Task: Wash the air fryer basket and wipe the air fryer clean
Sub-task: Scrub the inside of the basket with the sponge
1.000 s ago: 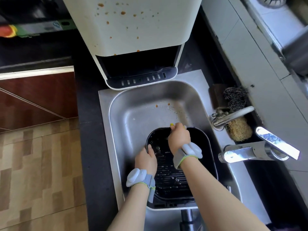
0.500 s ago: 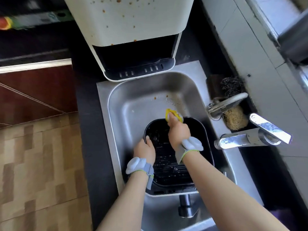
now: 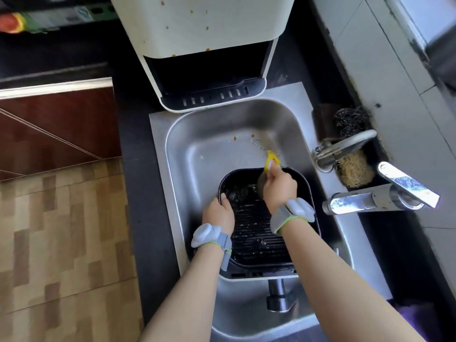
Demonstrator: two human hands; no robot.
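Note:
The black air fryer basket (image 3: 249, 230) with a ribbed grill floor lies in the steel sink (image 3: 197, 154), its handle (image 3: 278, 294) pointing toward me. My left hand (image 3: 218, 214) grips the basket's left rim. My right hand (image 3: 278, 187) holds a yellow scrubber (image 3: 271, 160) at the basket's far rim. The cream air fryer body (image 3: 202, 23), spattered with brown spots, stands behind the sink with its drawer bay open and dark.
A chrome tap (image 3: 380, 197) and a second small tap (image 3: 343, 148) stand right of the sink. A dark steel-wool pad (image 3: 350, 119) and a straw-coloured scourer (image 3: 355, 170) lie behind them. Food specks dot the sink's far floor. Tiled floor lies to the left.
My right hand has moved with the yellow scrubber from inside the basket up to its far rim. My left hand stays on the left rim. The view has shifted slightly.

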